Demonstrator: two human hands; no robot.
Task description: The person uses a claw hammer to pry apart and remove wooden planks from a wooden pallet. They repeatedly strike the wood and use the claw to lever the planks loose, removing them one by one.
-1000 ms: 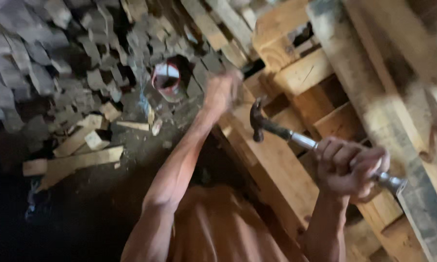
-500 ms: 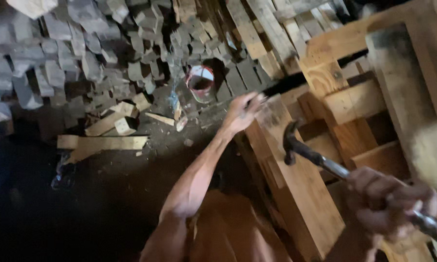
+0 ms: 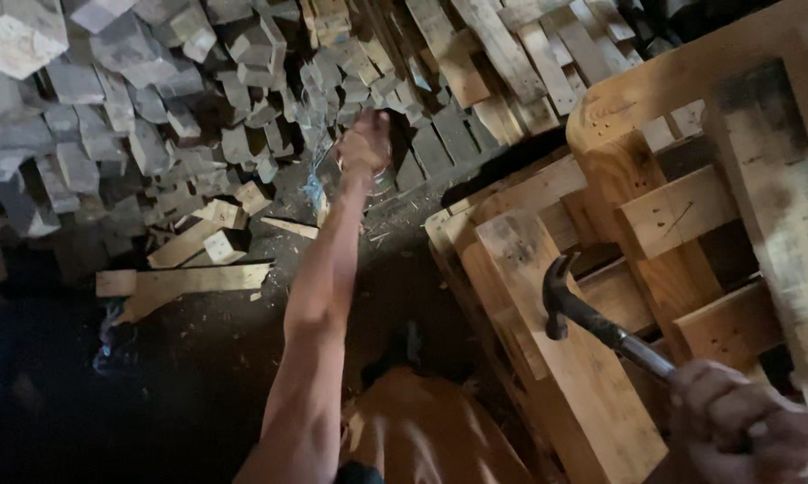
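Wood is filling the frame: a pale pallet is standing at the right, and grey blocks are lying heaped across the floor at upper left. The right hand is wrapping tight round the handle of a hammer, whose head is hovering just above the pallet's top board. The left hand is stretching far out over a small tub on the floor; it is looking curled, but whether it is gripping anything I cannot tell. With the gaze and the reaching arm well away from the hammer, the head could be knocking the board or slipping. Loose offcuts near the feet are a tripping risk.
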